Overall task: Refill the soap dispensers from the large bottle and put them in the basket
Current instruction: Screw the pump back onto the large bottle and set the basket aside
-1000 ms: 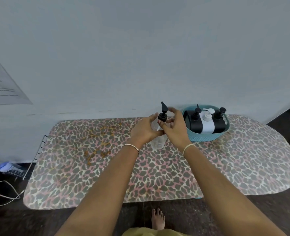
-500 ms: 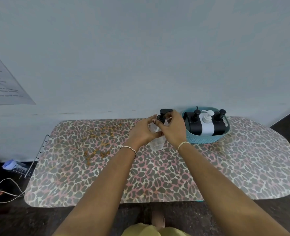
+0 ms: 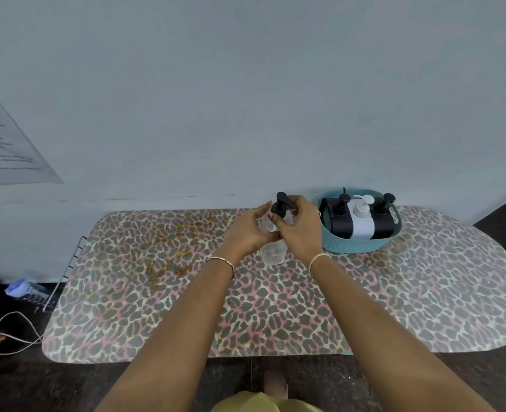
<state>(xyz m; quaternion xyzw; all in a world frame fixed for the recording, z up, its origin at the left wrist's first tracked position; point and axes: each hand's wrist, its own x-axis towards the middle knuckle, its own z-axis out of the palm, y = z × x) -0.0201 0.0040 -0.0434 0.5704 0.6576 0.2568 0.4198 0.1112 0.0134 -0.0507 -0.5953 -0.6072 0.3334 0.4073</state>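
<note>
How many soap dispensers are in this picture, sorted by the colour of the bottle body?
Black square pump dispensers: 2
White pump dispenser: 1
Clear plastic pump dispenser with black top: 1
Total: 4

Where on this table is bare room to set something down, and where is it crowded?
Bare: the table left of the left hand, and its right end past the basket. Crowded: the basket holding three dispensers, and the clear dispenser beside it under the right hand.
</note>
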